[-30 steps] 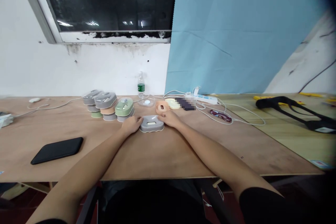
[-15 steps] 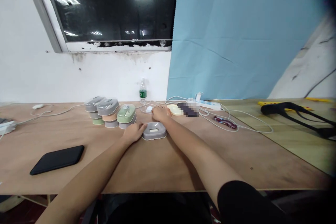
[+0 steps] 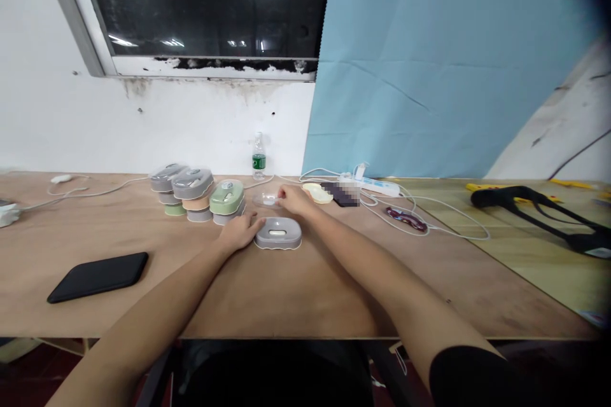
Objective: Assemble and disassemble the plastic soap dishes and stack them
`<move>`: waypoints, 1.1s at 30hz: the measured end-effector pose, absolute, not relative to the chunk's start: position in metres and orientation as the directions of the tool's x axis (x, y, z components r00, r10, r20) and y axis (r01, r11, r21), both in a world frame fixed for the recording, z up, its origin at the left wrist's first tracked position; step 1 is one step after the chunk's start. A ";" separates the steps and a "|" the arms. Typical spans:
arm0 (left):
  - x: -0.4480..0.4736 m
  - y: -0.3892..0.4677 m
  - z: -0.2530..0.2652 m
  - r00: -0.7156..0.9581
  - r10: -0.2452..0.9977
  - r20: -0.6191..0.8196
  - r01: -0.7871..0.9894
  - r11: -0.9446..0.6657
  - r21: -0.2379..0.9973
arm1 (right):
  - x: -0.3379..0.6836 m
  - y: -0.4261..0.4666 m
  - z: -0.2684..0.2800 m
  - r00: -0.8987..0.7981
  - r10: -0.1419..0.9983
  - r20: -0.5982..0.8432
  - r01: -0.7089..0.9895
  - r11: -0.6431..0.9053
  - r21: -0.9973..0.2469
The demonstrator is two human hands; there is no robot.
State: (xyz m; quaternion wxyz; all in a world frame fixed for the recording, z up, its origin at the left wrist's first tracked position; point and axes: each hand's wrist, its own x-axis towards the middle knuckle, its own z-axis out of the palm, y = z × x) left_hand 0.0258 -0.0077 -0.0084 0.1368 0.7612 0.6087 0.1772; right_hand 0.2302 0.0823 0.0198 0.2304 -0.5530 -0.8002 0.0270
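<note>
Could drop the clear plastic lid (image 3: 265,200), just to the far side of the gray oval box (image 3: 277,240), through the narrow edge pinch of the right hand (image 3: 293,199), or skew the box through uneven pressure from the left hand (image 3: 236,233), loosely open against its left side.

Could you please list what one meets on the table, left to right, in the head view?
White object, flat black case, two gray-topped stacks, green-topped stack, gray box, cream oval piece, power strip, black frame.
</note>
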 end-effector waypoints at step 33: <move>0.036 -0.019 0.003 0.233 0.929 0.289 0.670 -0.368 0.645 | 0.271 0.011 -0.013 -0.209 0.843 0.496 0.533 0.524 -0.664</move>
